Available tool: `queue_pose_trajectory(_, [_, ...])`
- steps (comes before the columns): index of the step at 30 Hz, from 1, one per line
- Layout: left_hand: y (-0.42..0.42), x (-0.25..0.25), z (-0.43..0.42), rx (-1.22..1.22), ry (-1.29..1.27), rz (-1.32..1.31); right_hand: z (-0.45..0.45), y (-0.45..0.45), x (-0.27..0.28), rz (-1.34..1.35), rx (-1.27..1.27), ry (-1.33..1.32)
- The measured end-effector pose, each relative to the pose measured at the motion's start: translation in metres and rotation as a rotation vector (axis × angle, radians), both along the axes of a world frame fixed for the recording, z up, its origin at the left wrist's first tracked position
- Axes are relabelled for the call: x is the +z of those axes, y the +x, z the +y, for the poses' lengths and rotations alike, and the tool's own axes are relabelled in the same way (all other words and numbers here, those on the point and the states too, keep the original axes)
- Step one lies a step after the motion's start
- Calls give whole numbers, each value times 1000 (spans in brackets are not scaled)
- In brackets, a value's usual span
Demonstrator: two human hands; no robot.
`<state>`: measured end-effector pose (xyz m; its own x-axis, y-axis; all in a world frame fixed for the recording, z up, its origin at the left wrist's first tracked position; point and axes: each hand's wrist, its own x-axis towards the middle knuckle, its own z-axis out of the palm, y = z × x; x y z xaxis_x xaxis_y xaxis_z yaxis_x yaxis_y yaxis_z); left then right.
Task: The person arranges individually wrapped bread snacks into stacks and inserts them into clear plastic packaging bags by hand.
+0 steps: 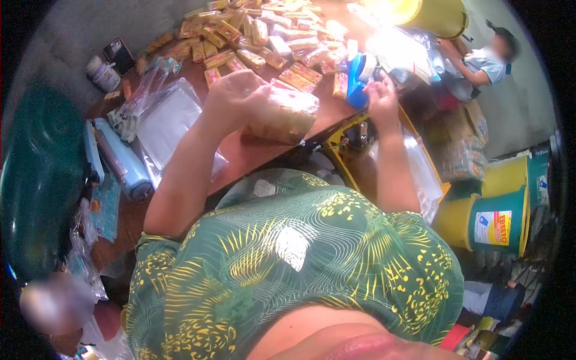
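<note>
In the head view my left hand [237, 99] is closed on the upper left corner of a clear plastic pack [285, 117] with yellowish and red contents. The pack is tilted over the near part of the brown table. My right hand [383, 99] is raised just right of a blue tape dispenser [357, 81], its fingers pinched together. Whatever may be between those fingertips is too small to make out. Behind the pack lies a big heap of small wrapped yellow-and-red packets [258, 33].
Clear plastic bags [171, 120] and a light blue roll-shaped object [123, 159] lie at left. A yellow-edged open drawer [342, 153] sits below my right forearm. Green and yellow buckets [495, 219] stand at right. Another person [483, 63] is at the far right.
</note>
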<state>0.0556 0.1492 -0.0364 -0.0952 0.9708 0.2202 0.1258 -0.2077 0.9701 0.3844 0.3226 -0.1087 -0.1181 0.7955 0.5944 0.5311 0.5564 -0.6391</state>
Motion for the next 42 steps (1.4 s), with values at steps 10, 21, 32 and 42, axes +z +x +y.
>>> queue_pose_trajectory(10, [1,1,8,-41,29,-67,12,21,-80,77,-91,-186])
queue_pose_trajectory(21, [-1,6,3,11,-23,101,-35,-9,89,89,520,-351])
queue_pose_trajectory(32, [0,-3,2,-70,-11,-129,-58,-162,181,-1195,916,-429])
queue_pose_trajectory(42, [-6,-12,0,-10,-7,-17,-24,-61,47,-425,784,-607])
